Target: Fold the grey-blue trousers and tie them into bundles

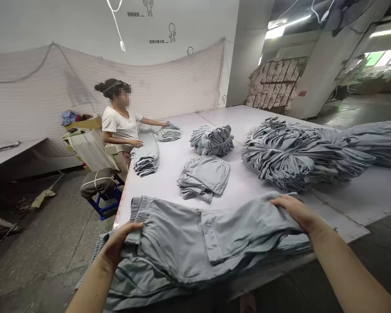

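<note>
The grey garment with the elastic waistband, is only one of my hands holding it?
No, the left hand grips it by the waistband end and the right hand by the other.

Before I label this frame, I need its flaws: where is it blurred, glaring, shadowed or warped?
Head view: the strip light and far-right windows glare white; the background there looks soft; wide-angle stretch pulls the edges; a pixel mosaic hides the face of the co-worker; dark shadow lies under the table; the grey trousers look fairly sharp.
</note>
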Available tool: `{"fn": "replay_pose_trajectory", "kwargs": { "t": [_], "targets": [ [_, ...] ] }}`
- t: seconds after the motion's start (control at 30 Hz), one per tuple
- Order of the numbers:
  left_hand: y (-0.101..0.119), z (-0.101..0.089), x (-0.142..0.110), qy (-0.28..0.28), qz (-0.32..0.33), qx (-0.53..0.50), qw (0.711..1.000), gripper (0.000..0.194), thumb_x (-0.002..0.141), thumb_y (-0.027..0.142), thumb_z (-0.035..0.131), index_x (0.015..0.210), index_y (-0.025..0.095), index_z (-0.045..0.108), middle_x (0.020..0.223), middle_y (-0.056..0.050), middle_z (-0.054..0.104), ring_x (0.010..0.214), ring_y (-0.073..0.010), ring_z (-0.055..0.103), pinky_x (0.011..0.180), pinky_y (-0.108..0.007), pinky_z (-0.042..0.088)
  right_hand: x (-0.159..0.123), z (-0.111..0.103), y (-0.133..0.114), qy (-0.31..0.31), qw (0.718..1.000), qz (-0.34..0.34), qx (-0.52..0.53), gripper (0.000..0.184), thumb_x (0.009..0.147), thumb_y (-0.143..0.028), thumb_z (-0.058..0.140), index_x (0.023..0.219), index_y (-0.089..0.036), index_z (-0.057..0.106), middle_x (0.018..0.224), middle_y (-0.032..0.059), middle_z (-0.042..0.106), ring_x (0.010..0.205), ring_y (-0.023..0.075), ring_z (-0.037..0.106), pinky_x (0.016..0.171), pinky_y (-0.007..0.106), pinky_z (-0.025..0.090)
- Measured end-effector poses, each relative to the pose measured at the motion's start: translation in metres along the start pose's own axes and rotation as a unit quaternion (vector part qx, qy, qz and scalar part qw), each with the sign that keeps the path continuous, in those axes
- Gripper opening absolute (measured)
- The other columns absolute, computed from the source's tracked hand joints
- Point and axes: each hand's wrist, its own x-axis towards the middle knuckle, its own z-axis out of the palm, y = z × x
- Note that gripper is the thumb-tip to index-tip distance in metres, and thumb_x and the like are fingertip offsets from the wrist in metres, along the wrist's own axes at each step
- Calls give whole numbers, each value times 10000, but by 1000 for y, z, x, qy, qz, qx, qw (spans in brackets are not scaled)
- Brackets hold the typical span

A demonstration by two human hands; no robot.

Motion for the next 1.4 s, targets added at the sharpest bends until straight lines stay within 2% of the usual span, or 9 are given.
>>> {"fn": "replay_pose_trajectory", "kwargs": {
  "t": [0.1, 0.27, 0.47, 0.6, 0.73, 0.93, 1.1, 1.23, 1.4],
  "targets": [
    [-23, -45, 0, 42, -21, -12, 999, 341, 629, 143, 695, 961, 117, 618, 622, -41, 691, 531, -215, 662, 540, -342, 578, -8, 28, 35, -107, 990, 85, 28, 315, 569, -238, 516, 839, -160, 657, 528, -20, 574, 487, 127, 511, 444, 212, 365],
    [-46, -93, 5, 52, 24, 17, 998, 697, 607, 129, 717, 1261, 227, 497, 812, -11, 735, 683, -222, 706, 670, -355, 589, -11, 78, 78, -129, 980, 115, -98, 495, 600, -196, 467, 1067, -126, 613, 384, -78, 402, 316, 98, 344, 347, 211, 182],
    [-54, -118, 3, 51, 26, 15, 998, 909, 587, 148, 746, 1390, 313, 354, 941, -9, 739, 820, -240, 713, 786, -375, 575, 6, 71, 106, -118, 982, 142, -50, 596, 636, -244, 527, 1227, -165, 538, 385, -93, 372, 333, 93, 317, 375, 200, 192],
    [-50, -121, -3, 74, 7, 17, 997, 940, 567, 174, 760, 1393, 341, 345, 1003, 1, 732, 853, -227, 708, 799, -363, 575, 10, 70, 122, -122, 982, 136, -54, 335, 659, -318, 550, 944, -177, 656, 583, 7, 604, 522, 147, 543, 489, 232, 399],
    [-45, -134, -2, 97, 4, 29, 995, 921, 533, 196, 763, 1362, 354, 396, 1040, 13, 724, 889, -227, 701, 792, -352, 578, 9, 107, 136, -121, 980, 111, -113, 203, 625, -330, 575, 688, -149, 642, 721, 109, 685, 764, 268, 644, 678, 340, 495],
    [-36, -161, -2, 212, 80, 229, 946, 770, 659, 391, 634, 1377, 248, 393, 1322, -92, 585, 1207, -337, 545, 987, -496, 475, 17, 126, 140, -122, 988, -28, -88, 444, 672, -323, 450, 1028, -167, 664, 1094, 68, 687, 1124, 238, 578, 972, 301, 423],
    [-43, -90, 12, 304, 295, 560, 712, 668, 768, 472, 474, 1311, 82, 461, 1394, -241, 466, 1308, -436, 382, 1058, -628, 318, 21, 115, 163, -171, 968, 5, -186, 521, 636, -227, 430, 1099, -140, 652, 1144, 95, 682, 1101, 241, 600, 952, 301, 435],
    [-67, 12, 64, 45, 316, 621, 716, 331, 896, 336, 337, 1015, 191, 611, 1052, -98, 669, 1009, -202, 604, 937, -315, 456, 24, 126, 177, -158, 962, 37, -219, 489, 657, -242, 466, 1088, -123, 664, 1132, 131, 686, 1044, 275, 628, 873, 315, 471],
    [-91, 73, 140, 47, 254, 668, 698, 186, 775, 154, 529, 930, 139, 631, 1029, -159, 649, 958, -267, 613, 836, -377, 465, 20, 133, 181, -129, 965, 34, -224, 444, 684, -263, 485, 1059, -139, 688, 1093, 132, 702, 1068, 287, 615, 899, 326, 451]
  ]
}}
